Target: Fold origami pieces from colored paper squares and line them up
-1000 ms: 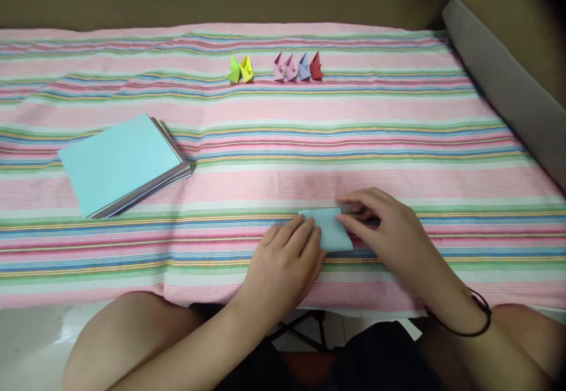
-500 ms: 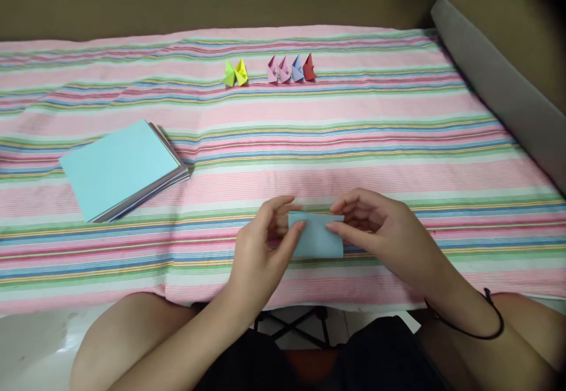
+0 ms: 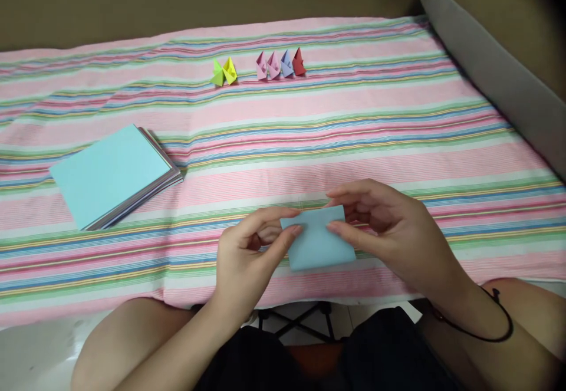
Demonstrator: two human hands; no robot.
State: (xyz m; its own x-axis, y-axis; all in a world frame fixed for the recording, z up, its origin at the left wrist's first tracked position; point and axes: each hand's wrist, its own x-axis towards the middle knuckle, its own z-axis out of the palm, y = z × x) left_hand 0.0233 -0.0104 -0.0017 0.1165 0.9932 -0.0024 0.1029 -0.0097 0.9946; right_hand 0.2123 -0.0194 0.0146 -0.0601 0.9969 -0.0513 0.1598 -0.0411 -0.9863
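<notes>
A small folded piece of light blue paper (image 3: 319, 243) is held above the striped cloth near the front edge. My left hand (image 3: 252, 249) pinches its upper left part, thumb on the near face and fingers behind. On the other side, my right hand (image 3: 384, 220) grips the upper right part the same way, its thumb also on the face. The paper tilts slightly, its right side a little higher. Fingertips behind the paper are partly hidden.
A stack of coloured paper (image 3: 110, 176), light blue on top, lies at the left. Along the back stand several small folded paper figures, among them a yellow one (image 3: 229, 71) and a red one (image 3: 299, 63). A grey padded edge (image 3: 486, 78) borders the right.
The blue paper has turned slightly, its right side rising, and more of its face shows. My hands have spread a little farther apart. The whole view has shifted slightly.
</notes>
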